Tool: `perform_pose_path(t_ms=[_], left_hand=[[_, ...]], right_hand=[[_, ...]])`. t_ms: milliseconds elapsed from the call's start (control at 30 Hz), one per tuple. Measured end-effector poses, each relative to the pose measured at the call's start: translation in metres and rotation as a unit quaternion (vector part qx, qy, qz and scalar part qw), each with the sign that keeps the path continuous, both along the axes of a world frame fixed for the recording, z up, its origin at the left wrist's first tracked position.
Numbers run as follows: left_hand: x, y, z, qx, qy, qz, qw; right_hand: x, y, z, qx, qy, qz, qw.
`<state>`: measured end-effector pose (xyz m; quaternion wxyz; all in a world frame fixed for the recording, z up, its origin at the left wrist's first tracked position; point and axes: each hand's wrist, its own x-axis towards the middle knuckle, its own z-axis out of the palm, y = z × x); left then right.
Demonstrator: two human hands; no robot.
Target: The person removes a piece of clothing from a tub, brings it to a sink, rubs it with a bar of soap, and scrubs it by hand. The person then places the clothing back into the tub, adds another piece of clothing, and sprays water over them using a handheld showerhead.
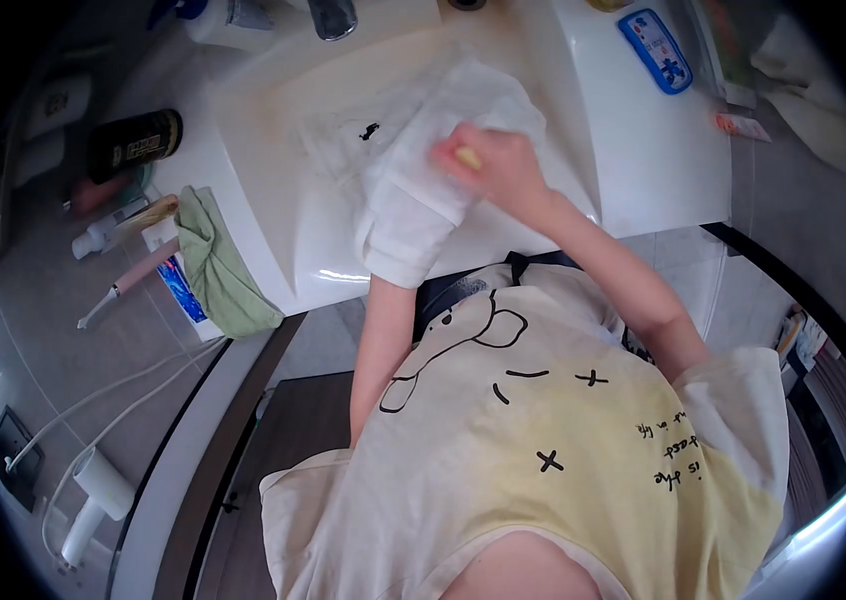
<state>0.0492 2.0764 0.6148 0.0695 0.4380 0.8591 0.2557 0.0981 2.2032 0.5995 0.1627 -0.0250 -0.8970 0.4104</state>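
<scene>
A white cloth lies bunched in the white sink and wraps around the end of my left forearm. My left hand is hidden inside or beneath this cloth, so its fingers do not show. On top of the fabric, my right hand is closed around a small pale yellow object, slightly blurred. Left of the hands, a small black mark or piece shows against wet white fabric in the basin.
Left of the basin are a green cloth, a pink toothbrush, a dark bottle and a white hair dryer. A faucet is at the top; a blue case sits at the right.
</scene>
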Motion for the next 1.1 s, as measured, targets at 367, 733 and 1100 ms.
perform_pose_path(t_ms=[367, 733, 1100], left_hand=[[0.004, -0.003, -0.008, 0.049, -0.102, 0.048, 0.992], [-0.006, 0.006, 0.012, 0.011, -0.181, 0.06, 0.982], [0.004, -0.022, -0.013, 0.003, -0.143, 0.065, 0.988]], right_hand=[[-0.002, 0.004, -0.001, -0.01, 0.002, -0.024, 1.0], [-0.039, 0.057, -0.026, -0.376, -0.07, -0.175, 0.907], [-0.15, 0.138, -0.03, 0.064, -0.065, -0.251, 0.964]])
